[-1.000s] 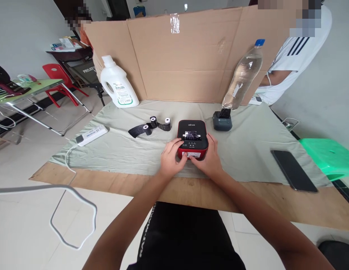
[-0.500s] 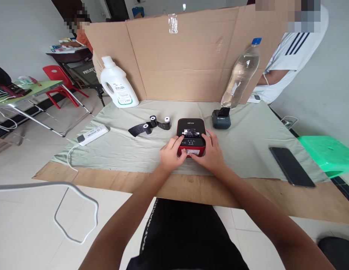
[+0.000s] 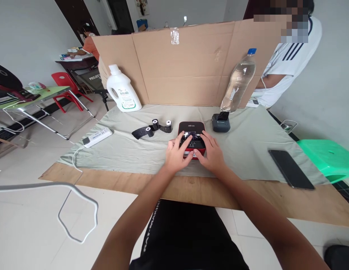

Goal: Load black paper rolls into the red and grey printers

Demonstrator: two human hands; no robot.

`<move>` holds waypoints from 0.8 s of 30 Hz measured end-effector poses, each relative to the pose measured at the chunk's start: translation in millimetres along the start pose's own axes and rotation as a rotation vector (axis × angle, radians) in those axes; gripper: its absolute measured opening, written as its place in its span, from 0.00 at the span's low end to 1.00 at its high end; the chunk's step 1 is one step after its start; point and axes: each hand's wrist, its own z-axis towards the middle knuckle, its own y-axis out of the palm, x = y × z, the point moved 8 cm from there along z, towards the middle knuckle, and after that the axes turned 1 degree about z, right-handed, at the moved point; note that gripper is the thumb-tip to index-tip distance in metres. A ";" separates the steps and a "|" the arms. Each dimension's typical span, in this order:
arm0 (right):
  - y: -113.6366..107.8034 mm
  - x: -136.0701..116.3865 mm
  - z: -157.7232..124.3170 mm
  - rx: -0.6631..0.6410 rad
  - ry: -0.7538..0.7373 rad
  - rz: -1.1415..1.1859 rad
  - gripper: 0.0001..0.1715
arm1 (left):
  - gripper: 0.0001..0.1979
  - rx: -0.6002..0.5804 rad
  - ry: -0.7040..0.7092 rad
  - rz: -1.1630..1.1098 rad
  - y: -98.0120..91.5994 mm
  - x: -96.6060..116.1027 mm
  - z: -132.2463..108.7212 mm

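Observation:
A small black and red printer (image 3: 191,126) stands on the cloth in front of me, a short dark strip of paper (image 3: 187,135) showing at its top slot. My left hand (image 3: 178,152) rests over its left side with fingers spread. One fingertip is at the strip and the thumb is by the front edge. On the other side, my right hand (image 3: 212,153) holds the printer, with fingers along the top right edge and thumb at the front. Black paper rolls (image 3: 155,123), partly unwound, lie to the left. A dark grey device (image 3: 221,125) sits behind and to the right.
A white jug (image 3: 124,92) and a clear bottle (image 3: 238,84) lean at a cardboard screen (image 3: 182,67). A white power strip (image 3: 97,137) lies left, a phone (image 3: 290,168) right. Beyond are a green stool (image 3: 326,153) and two people, one close behind the screen.
My left hand has slid up onto the printer's top, its fingers spreading over the paper slot. My right hand stays at the right side. The view has tilted up slightly.

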 end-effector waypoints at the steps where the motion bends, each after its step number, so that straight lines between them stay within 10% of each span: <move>1: 0.2 -0.4 0.4 -0.026 0.001 -0.003 0.34 | 0.28 0.010 0.010 -0.003 -1.1 0.9 1.4; 24: -19.1 14.4 125.2 -0.137 -0.054 -0.072 0.33 | 0.24 0.102 0.058 -0.219 -8.9 -4.1 -11.7</move>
